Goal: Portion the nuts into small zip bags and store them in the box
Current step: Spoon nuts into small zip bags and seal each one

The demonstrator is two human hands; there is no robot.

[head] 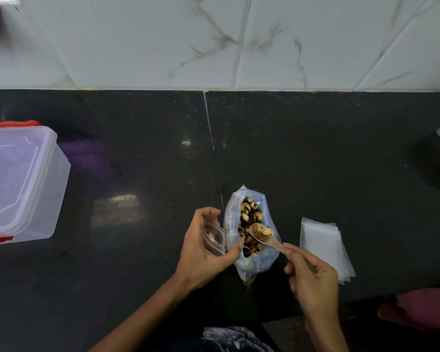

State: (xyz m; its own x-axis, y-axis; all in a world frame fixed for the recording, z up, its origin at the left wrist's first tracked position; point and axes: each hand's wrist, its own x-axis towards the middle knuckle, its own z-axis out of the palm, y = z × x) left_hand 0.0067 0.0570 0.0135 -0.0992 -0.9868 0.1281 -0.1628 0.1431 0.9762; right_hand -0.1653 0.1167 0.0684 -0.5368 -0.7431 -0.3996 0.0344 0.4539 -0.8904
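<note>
Nearest the camera, the right hand pinches a spoon loaded with nuts over the big open bag. Its handle runs near-right to far-left — straight toward the small zip bag gripped in the left hand, just left. A lidded box sits well apart, far left.
</note>
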